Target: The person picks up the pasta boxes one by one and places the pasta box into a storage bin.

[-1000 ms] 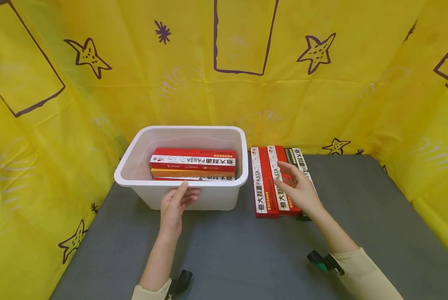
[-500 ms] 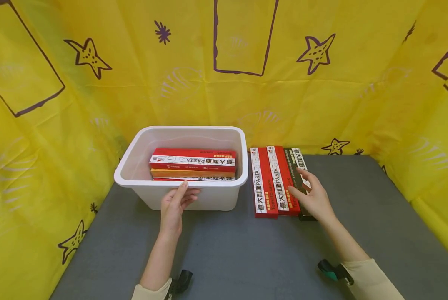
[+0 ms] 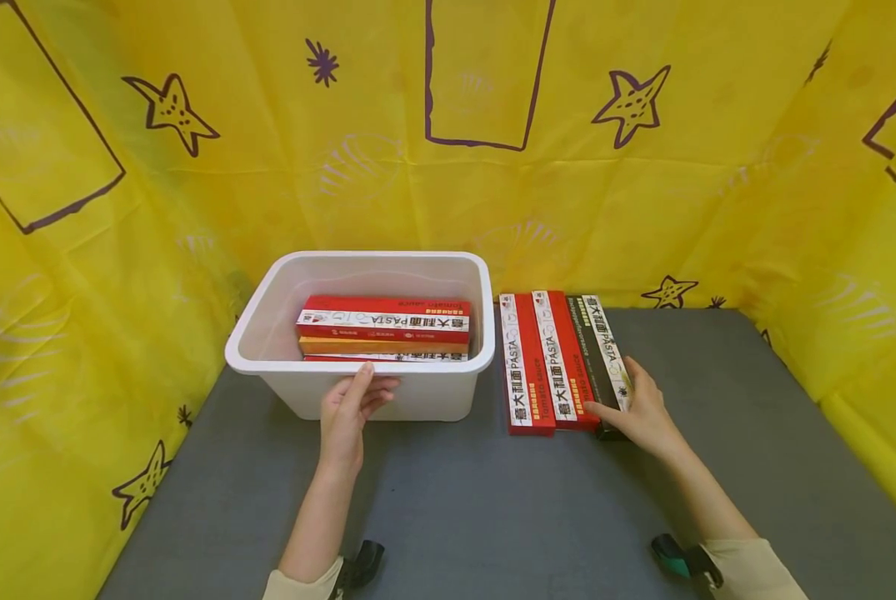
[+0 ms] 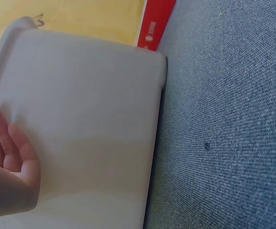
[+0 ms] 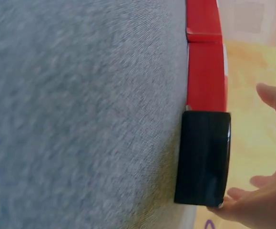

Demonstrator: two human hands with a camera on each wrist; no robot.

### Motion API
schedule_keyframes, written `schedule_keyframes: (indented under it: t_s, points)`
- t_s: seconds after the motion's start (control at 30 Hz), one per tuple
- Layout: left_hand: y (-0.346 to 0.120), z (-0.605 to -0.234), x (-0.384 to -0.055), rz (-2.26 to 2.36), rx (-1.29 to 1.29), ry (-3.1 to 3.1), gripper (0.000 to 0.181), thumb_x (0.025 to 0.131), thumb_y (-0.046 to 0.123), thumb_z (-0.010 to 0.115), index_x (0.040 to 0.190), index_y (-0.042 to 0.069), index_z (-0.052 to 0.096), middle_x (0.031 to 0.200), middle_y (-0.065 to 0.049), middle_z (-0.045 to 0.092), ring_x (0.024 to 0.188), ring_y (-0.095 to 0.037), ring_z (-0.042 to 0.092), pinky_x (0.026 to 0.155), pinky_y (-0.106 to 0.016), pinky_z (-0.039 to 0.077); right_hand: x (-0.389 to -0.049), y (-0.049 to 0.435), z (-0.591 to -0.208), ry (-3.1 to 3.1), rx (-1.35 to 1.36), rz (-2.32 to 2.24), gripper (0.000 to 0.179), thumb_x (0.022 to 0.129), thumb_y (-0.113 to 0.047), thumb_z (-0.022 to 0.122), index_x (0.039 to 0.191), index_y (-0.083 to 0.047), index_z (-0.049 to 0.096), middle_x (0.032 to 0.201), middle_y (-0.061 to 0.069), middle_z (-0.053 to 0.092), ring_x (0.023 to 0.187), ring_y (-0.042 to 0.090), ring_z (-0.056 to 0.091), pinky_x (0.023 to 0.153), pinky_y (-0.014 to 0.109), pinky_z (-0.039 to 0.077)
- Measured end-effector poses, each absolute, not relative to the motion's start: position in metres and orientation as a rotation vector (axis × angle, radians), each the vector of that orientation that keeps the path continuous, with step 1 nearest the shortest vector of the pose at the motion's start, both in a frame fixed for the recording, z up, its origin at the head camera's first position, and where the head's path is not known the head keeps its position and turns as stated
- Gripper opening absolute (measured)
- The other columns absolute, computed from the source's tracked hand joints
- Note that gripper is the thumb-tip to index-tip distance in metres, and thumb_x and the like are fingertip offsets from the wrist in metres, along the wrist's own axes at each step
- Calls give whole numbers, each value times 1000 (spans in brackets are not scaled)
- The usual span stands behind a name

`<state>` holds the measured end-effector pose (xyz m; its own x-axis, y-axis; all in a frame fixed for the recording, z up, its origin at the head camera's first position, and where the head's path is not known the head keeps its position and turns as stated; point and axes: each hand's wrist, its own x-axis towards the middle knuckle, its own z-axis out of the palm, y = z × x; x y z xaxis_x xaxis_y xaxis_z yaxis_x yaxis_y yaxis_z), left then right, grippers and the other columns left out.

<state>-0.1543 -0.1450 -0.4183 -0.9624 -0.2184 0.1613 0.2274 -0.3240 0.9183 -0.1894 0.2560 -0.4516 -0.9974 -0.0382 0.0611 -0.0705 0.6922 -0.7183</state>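
Observation:
My left hand (image 3: 348, 417) holds the front rim of a white plastic bin (image 3: 372, 392), thumb over the edge and fingers beneath it; the left wrist view shows those fingers (image 4: 23, 148) along the outer wall. To the bin's right lie two red pasta boxes (image 3: 521, 367) side by side, then a black pasta box (image 3: 605, 358). Over the near end of the black box is my right hand (image 3: 646, 417), thumb and fingers spread across its width. In the right wrist view, fingertips touch one side of the black box (image 5: 203, 157), while the thumb stands apart from it.
Inside the bin rests a red pasta box (image 3: 384, 321) on top of other boxes, partly hidden by the front rim. A yellow patterned cloth (image 3: 448, 200) stands behind and at both sides of the grey table surface (image 3: 493, 508).
From over the red boxes, my right hand has moved right and nearer to me, lowering to the near end of the black box. My left hand has stayed on the rim.

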Motion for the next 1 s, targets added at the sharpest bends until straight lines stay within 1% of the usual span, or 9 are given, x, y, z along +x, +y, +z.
schedule_keyframes:
  t_s: [0.17, 0.4, 0.47, 0.57, 0.67, 0.8, 1.0]
  points:
    - [-145, -419, -154, -2353, -14, -1638, 24, 99, 21, 57, 87, 8, 73, 81, -5, 74, 67, -18, 67, 73, -27, 56, -186, 261, -456, -2877, 84, 1240, 111, 77, -33, 80, 149, 11, 7, 145, 39, 22, 126, 51, 27, 99, 64, 27]
    - [-145, -419, -155, -2361, -26, -1628, 25, 99, 20, 58, 82, 8, 72, 78, -6, 74, 65, -17, 66, 73, -28, 56, -183, 268, -466, -2937, 132, 1222, 120, 72, -32, 85, 146, 16, 4, 142, 41, 25, 122, 50, 34, 97, 63, 32]
    - [-145, -419, -155, -2366, -26, -1626, 25, 99, 20, 58, 82, 8, 72, 78, -6, 74, 64, -17, 65, 73, -28, 56, -183, 270, -469, -2922, 171, 1214, 117, 70, -31, 87, 146, 16, 12, 136, 39, 36, 116, 47, 42, 92, 59, 37]
    - [-145, -420, -155, -2367, -24, -1627, 25, 99, 20, 58, 82, 7, 72, 78, -6, 74, 64, -17, 65, 73, -28, 56, -183, 272, -473, -2872, 244, 1186, 104, 66, -30, 90, 140, 12, 29, 123, 29, 51, 105, 38, 51, 83, 50, 42]
    - [-145, -420, -155, -2363, -16, -1632, 25, 99, 20, 58, 83, 7, 72, 79, -6, 74, 64, -17, 66, 73, -28, 56, -185, 273, -476, -2818, 311, 1182, 90, 64, -28, 91, 132, 8, 42, 111, 19, 59, 95, 30, 55, 76, 42, 44]
    - [-145, -420, -155, -2361, -7, -1639, 26, 99, 21, 58, 83, 7, 72, 79, -6, 74, 65, -17, 66, 74, -28, 56, -185, 274, -477, -2797, 334, 1194, 85, 65, -27, 90, 129, 7, 46, 108, 17, 60, 91, 28, 55, 73, 40, 44]
    - [-145, -419, -154, -2364, -3, -1633, 26, 99, 21, 57, 82, 9, 72, 79, -5, 74, 64, -15, 66, 73, -28, 56, -185, 273, -478, -2809, 298, 1181, 87, 64, -29, 91, 129, 7, 46, 107, 17, 61, 91, 27, 55, 73, 39, 44]
